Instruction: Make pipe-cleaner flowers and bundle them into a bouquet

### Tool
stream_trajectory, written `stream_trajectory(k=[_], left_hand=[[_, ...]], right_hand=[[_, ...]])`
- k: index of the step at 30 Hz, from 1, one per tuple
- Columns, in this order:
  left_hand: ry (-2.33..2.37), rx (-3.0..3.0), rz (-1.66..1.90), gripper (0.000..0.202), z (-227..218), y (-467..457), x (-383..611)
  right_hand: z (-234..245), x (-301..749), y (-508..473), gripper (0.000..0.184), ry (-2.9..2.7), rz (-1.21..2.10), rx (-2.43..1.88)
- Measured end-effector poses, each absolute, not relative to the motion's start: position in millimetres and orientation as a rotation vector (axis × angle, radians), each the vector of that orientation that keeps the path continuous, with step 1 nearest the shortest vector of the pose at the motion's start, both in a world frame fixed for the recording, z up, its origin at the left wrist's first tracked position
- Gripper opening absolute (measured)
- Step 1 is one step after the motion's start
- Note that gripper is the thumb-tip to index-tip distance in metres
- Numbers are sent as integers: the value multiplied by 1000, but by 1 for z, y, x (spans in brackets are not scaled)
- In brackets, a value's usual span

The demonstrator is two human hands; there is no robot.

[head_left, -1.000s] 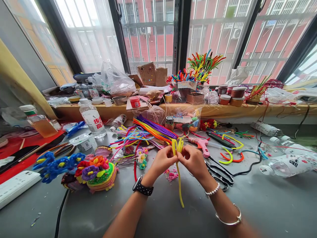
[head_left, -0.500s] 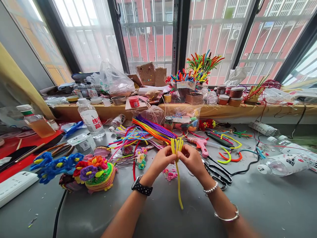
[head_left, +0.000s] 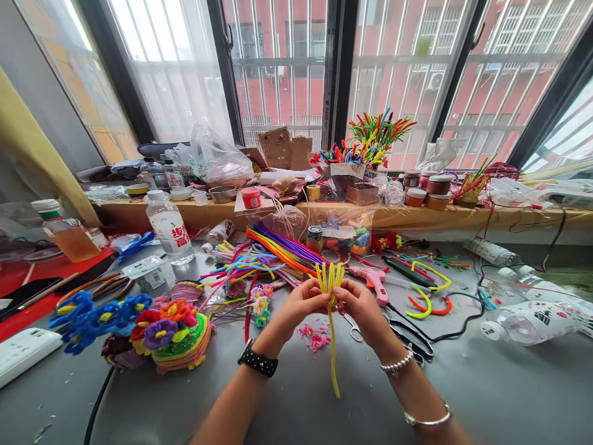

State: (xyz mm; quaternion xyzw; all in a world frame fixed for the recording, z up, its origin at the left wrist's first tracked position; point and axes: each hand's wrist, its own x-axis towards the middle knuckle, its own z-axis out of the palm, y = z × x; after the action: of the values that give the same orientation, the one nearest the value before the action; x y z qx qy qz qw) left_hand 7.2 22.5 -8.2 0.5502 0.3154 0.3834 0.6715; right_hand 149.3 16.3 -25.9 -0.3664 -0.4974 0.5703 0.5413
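Observation:
A yellow pipe cleaner bundle [head_left: 330,277] stands between my two hands, bent into several upright loops, with one long tail hanging down over the table. My left hand [head_left: 303,309] pinches its gathered lower part from the left, thumb and fingertips together. From the other side my right hand [head_left: 359,312] closes on the same gathered spot, hiding part of it. Just behind lie purple, orange and yellow pipe cleaners [head_left: 287,247]. A pink glue gun [head_left: 376,279] rests beyond my right hand, and black-handled pliers [head_left: 412,340] lie beside it. Pink fluffy scraps [head_left: 317,339] are under my left hand.
Finished pipe cleaner flowers [head_left: 173,330] sit at left, near a white power strip [head_left: 28,355]. An upright water bottle [head_left: 169,228] stands behind them. Plastic bottles [head_left: 532,321] lie at right. Jars, bags and a pot of pipe cleaners [head_left: 347,170] crowd the sill.
The upright yellow loops look more spread apart, and my hands have shifted slightly down with them. The camera view has tilted up a little.

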Motion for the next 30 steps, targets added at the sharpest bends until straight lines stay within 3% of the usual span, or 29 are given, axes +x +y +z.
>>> stream_trajectory(k=[7, 30], left_hand=[[676, 1243, 851, 24, -10, 23, 7], [741, 1366, 798, 31, -6, 21, 9]], right_hand=[[-24, 149, 15, 13, -1102, 1500, -794], [-26, 148, 15, 17, -1209, 1403, -818]])
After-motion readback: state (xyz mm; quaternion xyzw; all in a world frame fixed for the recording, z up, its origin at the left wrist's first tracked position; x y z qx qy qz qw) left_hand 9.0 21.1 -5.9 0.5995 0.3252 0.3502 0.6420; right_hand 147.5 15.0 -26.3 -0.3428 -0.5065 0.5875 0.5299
